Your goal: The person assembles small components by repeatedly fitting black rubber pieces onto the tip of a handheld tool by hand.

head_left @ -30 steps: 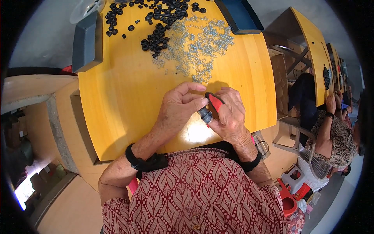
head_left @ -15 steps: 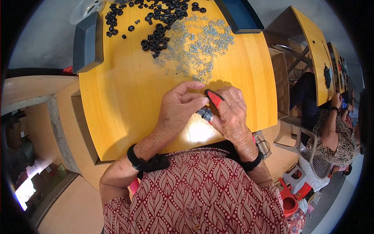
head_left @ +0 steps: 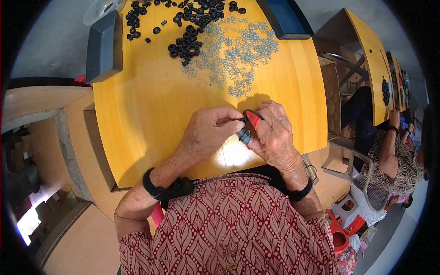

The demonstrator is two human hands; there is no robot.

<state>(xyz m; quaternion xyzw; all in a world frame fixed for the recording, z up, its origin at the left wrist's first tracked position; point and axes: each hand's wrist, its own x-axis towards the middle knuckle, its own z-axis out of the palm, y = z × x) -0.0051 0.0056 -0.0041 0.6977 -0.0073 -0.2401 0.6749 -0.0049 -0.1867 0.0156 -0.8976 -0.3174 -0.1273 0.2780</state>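
My left hand is closed, its thumb and forefinger pinched together above the table's near part. Whatever is between these fingertips is too small to make out. Facing it, my right hand has its fingers curled and its forefinger in a red and black finger cover. A dark grey and black sleeve-like piece with a paler band sits at the right thumb's tip; I cannot tell if it is worn or held. Both hands' fingertips meet. Beyond them lie a spread of small shiny metal pieces and a heap of black rubber-looking parts.
The yellow table carries a grey tray at far left and a dark blue tray at far right. To the right, a co-worker sits at another table beside a metal-framed chair. Stools stand lower right.
My left forefinger has come down from a raised position to meet the thumb at the right forefinger's cover. Both hands remain close together; the view has shifted slightly.
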